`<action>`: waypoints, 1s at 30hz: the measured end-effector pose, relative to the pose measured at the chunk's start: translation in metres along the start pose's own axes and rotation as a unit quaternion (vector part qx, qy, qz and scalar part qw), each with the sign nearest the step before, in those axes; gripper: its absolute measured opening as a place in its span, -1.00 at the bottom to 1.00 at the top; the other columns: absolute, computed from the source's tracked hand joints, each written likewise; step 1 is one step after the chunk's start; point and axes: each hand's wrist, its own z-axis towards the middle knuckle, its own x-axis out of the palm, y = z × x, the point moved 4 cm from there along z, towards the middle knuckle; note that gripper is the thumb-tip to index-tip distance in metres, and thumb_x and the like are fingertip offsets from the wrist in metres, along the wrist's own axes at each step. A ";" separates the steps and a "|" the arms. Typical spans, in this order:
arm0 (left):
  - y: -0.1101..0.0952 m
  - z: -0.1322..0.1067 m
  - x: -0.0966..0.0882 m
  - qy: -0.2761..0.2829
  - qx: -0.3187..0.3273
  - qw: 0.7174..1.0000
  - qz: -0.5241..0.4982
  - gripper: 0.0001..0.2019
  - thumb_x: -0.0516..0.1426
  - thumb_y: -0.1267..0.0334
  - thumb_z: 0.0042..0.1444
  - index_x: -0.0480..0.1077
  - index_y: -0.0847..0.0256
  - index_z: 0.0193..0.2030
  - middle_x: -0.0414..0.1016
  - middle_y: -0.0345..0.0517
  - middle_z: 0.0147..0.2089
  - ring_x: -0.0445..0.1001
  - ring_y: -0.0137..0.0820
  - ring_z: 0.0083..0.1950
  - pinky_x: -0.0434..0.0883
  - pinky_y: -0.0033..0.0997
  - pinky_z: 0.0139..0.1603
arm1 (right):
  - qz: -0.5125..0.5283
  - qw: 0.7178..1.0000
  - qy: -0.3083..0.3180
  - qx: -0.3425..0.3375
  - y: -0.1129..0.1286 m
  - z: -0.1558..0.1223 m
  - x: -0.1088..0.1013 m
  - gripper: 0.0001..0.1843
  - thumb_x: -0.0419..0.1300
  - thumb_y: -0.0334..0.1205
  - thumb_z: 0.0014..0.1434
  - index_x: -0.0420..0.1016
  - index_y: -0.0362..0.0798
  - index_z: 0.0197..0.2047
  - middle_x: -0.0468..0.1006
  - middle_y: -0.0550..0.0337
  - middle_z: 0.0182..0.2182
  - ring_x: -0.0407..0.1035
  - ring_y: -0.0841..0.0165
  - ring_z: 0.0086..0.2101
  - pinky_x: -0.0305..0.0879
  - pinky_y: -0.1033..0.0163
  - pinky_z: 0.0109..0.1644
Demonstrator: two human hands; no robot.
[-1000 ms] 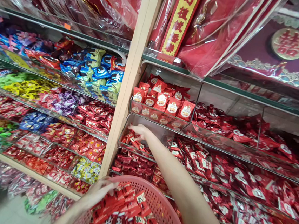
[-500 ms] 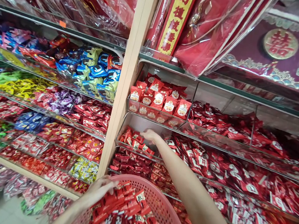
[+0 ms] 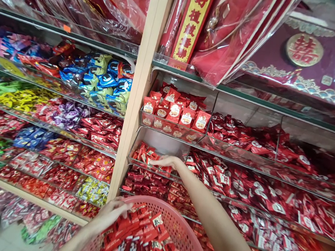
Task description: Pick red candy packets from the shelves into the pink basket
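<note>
My left hand [image 3: 114, 212] grips the left rim of a pink plastic basket [image 3: 196, 238], thumb inside and fingers over the outside. Many red wrapped candies [image 3: 145, 230] fill the basket, with a few darker red ones near the front. My right hand [image 3: 166, 161] reaches into a clear shelf bin [image 3: 177, 145] right of the wooden post. Its fingers stretch out to the left, low over red wrapped candies [image 3: 143, 154] that match those in the basket. The fingertips lie on or just above the packets; I see nothing held in them.
A wooden post [image 3: 140, 79] separates two shelf units. On the left, bins hold blue packets [image 3: 106, 80], yellow packets [image 3: 19, 97] and purple packets [image 3: 69, 116]. Red biscuit packets [image 3: 174, 112] stand above my right hand. Plastic bags of sweets [image 3: 39, 227] lie on the floor.
My right hand has dropped lower in the bin, onto the candies, with its fingers straighter. The view has shifted slightly. My left hand and the basket stay put.
</note>
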 end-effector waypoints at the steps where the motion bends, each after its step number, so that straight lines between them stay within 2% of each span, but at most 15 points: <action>1: 0.000 -0.001 0.000 -0.003 -0.004 1.000 -0.001 -0.52 0.04 -0.18 -0.04 0.44 0.21 -0.62 0.51 -0.07 -0.15 0.30 -0.19 0.11 0.10 -0.30 0.20 | 0.004 1.000 0.012 0.000 -0.001 0.002 0.002 -0.38 0.37 0.20 -0.40 0.44 -0.10 -0.37 0.43 -0.03 -0.05 0.33 0.14 -0.09 0.29 0.11 -0.12; 5: -0.001 -0.002 -0.002 -0.010 -0.010 1.000 -0.009 -0.52 0.05 -0.19 -0.07 0.45 0.21 -0.61 0.50 -0.06 -0.11 0.32 -0.17 0.08 0.12 -0.31 0.20 | 0.061 0.996 0.066 -0.008 -0.002 0.006 0.013 -0.36 0.34 0.22 -0.35 0.43 -0.10 -0.31 0.45 0.00 -0.06 0.34 0.23 -0.11 0.28 0.20 -0.12; 8: -0.003 -0.002 -0.002 -0.005 -0.006 1.000 -0.003 -0.52 0.05 -0.18 -0.05 0.45 0.21 -0.61 0.50 -0.06 -0.14 0.31 -0.19 0.09 0.11 -0.31 0.20 | 0.097 0.993 0.072 -0.016 0.002 0.007 0.018 -0.39 0.33 0.21 -0.31 0.44 -0.09 -0.30 0.51 0.03 -0.16 0.37 0.28 -0.17 0.28 0.24 -0.17; 13: -0.007 0.000 0.000 0.002 -0.003 1.000 0.001 -0.52 0.04 -0.18 -0.04 0.44 0.21 -0.61 0.50 -0.08 -0.16 0.30 -0.19 0.10 0.09 -0.30 0.21 | 0.153 0.988 0.021 -0.005 0.014 0.010 0.018 -0.44 0.36 0.14 -0.29 0.43 -0.09 -0.30 0.55 0.10 -0.30 0.41 0.34 -0.29 0.32 0.27 -0.26; 17: -0.008 0.002 0.003 0.005 -0.009 1.000 -0.005 -0.53 0.06 -0.19 -0.07 0.45 0.19 -0.61 0.51 -0.09 -0.16 0.28 -0.17 0.13 0.11 -0.31 0.21 | 0.254 0.966 -0.038 0.020 0.031 0.010 0.021 -0.45 0.38 0.09 -0.27 0.41 -0.14 -0.30 0.54 0.14 -0.41 0.41 0.40 -0.45 0.36 0.29 -0.39; 19: -0.008 0.003 0.004 0.009 -0.012 1.000 0.001 -0.53 0.06 -0.19 -0.07 0.45 0.18 -0.61 0.52 -0.09 -0.16 0.24 -0.16 0.17 0.09 -0.30 0.21 | 0.281 0.957 -0.064 0.023 0.040 0.011 0.024 -0.47 0.34 0.09 -0.18 0.38 -0.15 -0.27 0.52 0.16 -0.45 0.39 0.44 -0.51 0.37 0.32 -0.44; 24: -0.013 0.005 0.007 0.028 -0.013 0.999 0.022 -0.52 0.03 -0.20 -0.04 0.45 0.17 -0.61 0.54 -0.09 -0.20 0.16 -0.14 0.22 0.04 -0.25 0.23 | 0.290 0.953 -0.085 0.014 0.061 0.015 0.035 -0.62 0.03 0.03 0.19 0.34 -0.17 -0.22 0.50 0.19 -0.49 0.36 0.51 -0.58 0.36 0.39 -0.49; 27: -0.020 0.001 0.007 0.029 -0.017 0.999 0.025 -0.52 0.02 -0.21 -0.04 0.46 0.17 -0.60 0.54 -0.09 -0.17 0.14 -0.13 0.23 0.02 -0.23 0.24 | 0.266 0.960 -0.086 0.009 0.065 0.012 0.036 -0.67 -0.03 -0.04 0.24 0.35 -0.16 -0.23 0.48 0.21 -0.53 0.35 0.51 -0.60 0.34 0.39 -0.51; 30: -0.024 -0.003 0.006 0.021 -0.026 0.999 0.027 -0.51 0.02 -0.22 -0.05 0.46 0.16 -0.60 0.54 -0.09 -0.15 0.13 -0.09 0.24 0.02 -0.21 0.24 | 0.209 0.973 -0.093 0.009 0.060 0.004 0.029 -0.70 0.09 -0.05 0.16 0.37 -0.17 -0.29 0.45 0.22 -0.59 0.30 0.49 -0.65 0.30 0.36 -0.56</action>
